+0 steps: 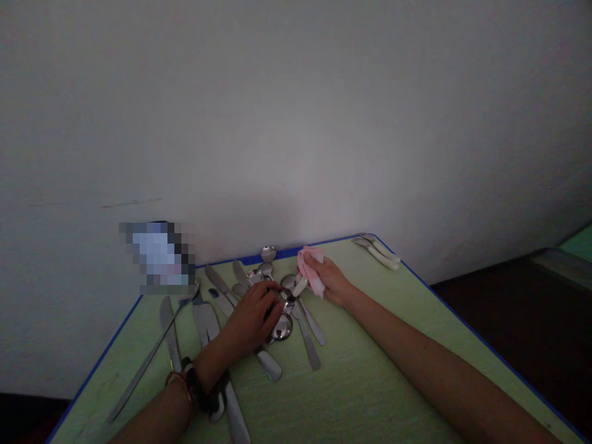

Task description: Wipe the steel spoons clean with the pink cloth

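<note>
My left hand (254,317) lies over a heap of steel spoons (283,325) and knives in the middle of the green table (370,382), its fingers curled down onto the spoons. Whether it grips one I cannot make out. My right hand (329,279) is closed on a pink cloth (309,266) near the far edge, and a white-handled piece of cutlery (300,286) sticks out from under the cloth toward the heap.
Several table knives (203,324) and a long spoon (152,354) lie to the left of the heap. Two white-handled pieces (380,251) rest at the far right corner. A white wall stands right behind the table. The blue-edged table drops off at right to a dark floor.
</note>
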Motion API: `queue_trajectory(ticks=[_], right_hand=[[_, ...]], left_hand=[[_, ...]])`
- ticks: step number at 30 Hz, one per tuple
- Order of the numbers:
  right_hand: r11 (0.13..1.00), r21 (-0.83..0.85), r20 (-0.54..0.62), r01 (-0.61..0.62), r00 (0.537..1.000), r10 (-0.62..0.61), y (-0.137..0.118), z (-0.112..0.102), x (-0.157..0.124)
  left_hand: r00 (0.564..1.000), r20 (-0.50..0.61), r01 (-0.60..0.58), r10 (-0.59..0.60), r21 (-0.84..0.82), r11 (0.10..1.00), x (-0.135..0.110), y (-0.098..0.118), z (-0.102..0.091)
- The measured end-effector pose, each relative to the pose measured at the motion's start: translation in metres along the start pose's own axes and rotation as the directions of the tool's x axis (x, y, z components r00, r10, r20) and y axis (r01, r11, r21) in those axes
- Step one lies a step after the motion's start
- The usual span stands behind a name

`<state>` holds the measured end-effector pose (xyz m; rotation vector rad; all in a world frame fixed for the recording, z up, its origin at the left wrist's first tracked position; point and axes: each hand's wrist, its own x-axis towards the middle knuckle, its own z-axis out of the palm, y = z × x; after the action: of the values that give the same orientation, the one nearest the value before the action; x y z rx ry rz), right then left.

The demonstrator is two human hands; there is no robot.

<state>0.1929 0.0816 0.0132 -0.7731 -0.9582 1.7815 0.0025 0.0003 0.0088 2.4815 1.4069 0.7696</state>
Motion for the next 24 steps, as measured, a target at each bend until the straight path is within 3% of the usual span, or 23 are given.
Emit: queue_trajectory(ticks=[13, 24], right_hand=[[0.999, -0.006, 0.179, -0.032, 0.983, 0.033, -0.0071, 0.001, -0.0087], [0.994, 0.089, 0.223, -0.069, 0.974, 0.047, -0.0082, -0.002, -0.0081]], left_hand=[[0.993, -0.101, 0.048, -0.058, -0.103, 0.994, 0.0006, 0.0001, -0.0021], [0.99, -0.096, 0.092, -0.107, -0.149, 0.985, 0.0025, 0.0019, -0.0032]])
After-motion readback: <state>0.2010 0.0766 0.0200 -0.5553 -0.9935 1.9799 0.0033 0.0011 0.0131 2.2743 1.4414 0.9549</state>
